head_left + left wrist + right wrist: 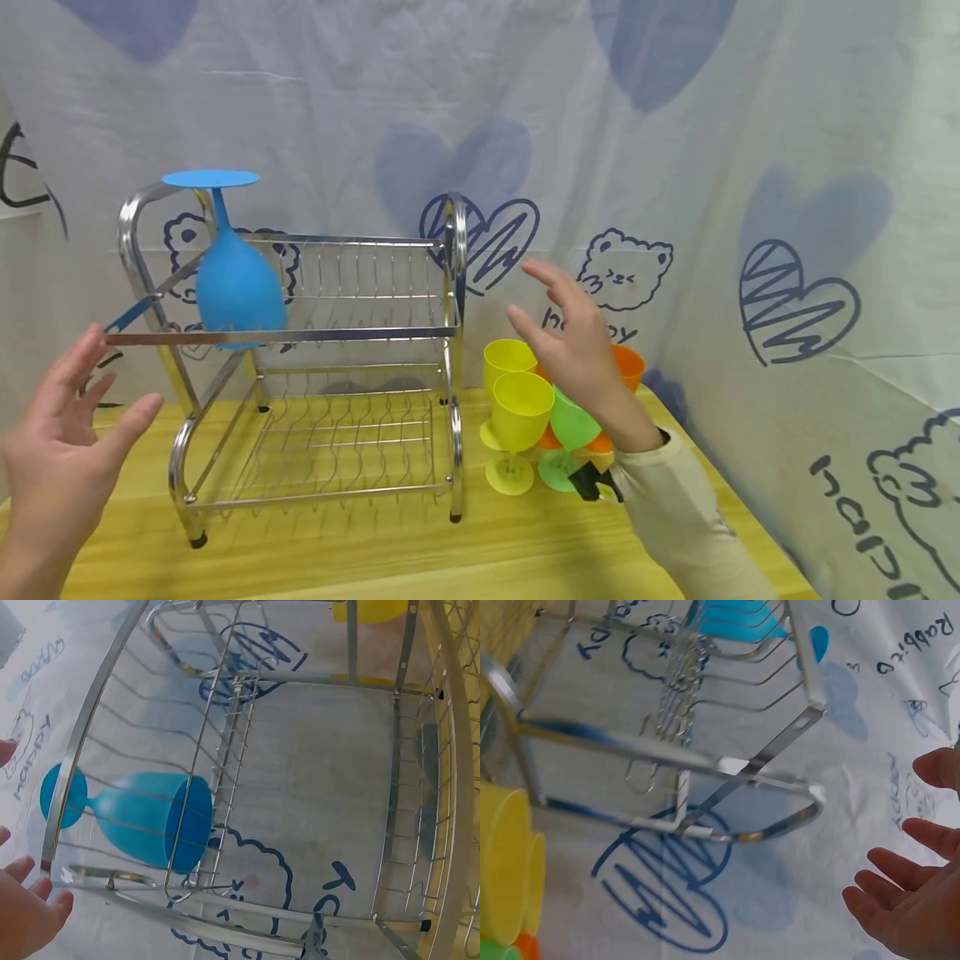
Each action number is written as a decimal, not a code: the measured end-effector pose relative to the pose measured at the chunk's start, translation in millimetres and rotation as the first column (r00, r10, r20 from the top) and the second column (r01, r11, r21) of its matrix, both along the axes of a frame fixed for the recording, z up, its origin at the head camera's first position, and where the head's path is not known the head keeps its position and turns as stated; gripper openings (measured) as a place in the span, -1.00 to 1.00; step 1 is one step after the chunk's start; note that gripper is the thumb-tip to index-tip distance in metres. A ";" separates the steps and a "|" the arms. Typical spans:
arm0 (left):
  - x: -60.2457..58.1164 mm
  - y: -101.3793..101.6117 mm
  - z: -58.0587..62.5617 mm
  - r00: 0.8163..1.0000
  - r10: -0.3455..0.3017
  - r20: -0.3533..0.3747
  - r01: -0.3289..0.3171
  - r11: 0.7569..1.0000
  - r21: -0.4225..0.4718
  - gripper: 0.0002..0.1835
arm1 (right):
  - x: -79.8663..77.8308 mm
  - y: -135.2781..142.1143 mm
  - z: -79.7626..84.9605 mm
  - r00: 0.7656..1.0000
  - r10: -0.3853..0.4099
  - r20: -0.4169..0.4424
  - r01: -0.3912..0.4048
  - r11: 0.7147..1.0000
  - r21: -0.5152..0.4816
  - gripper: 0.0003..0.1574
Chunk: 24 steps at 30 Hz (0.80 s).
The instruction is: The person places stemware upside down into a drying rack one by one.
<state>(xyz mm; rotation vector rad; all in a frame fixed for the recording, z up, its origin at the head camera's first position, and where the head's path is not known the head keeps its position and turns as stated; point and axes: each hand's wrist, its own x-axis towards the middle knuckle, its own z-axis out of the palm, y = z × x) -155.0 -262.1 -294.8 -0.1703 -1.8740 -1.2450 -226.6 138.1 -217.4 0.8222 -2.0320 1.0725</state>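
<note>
A blue goblet [238, 283] stands upside down at the left end of the upper tier of a two-tier metal dish rack [337, 335], its round foot on top. My left hand [67, 450] is by the rack's front left corner, fingers apart and holding nothing; the left wrist view shows its fingertips beside the upper rail. Off the rack's right side my right hand [573, 350] is raised in the air, empty, with thumb and fingers spread. Below and behind it stand yellow goblets [522, 412], a green goblet [573, 421] and orange goblets [628, 367], partly hidden by the hand and forearm.
The rack stands on a yellow wood-grain table [360, 550]; its lower tier [345, 450] is a wire grid low over the tabletop. A pale cloth [315, 100] with printed hearts and bears hangs behind and along the right side.
</note>
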 end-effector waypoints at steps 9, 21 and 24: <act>7.7 29.2 -8.7 0.977 -0.106 -0.183 0.092 0.992 -0.083 -0.22 | -6.7 36.5 -37.2 0.970 -0.144 0.196 0.143 0.990 0.019 -0.39; 17.0 64.9 -31.1 0.959 -0.269 -0.095 0.253 0.955 -0.153 -0.16 | -20.5 69.3 -95.5 0.888 -0.287 0.360 0.296 0.955 0.033 -0.23; 17.5 70.8 -36.4 0.958 -0.286 -0.026 0.279 0.949 -0.147 -0.16 | -21.3 75.5 -107.0 0.883 -0.307 0.356 0.322 0.947 0.018 -0.17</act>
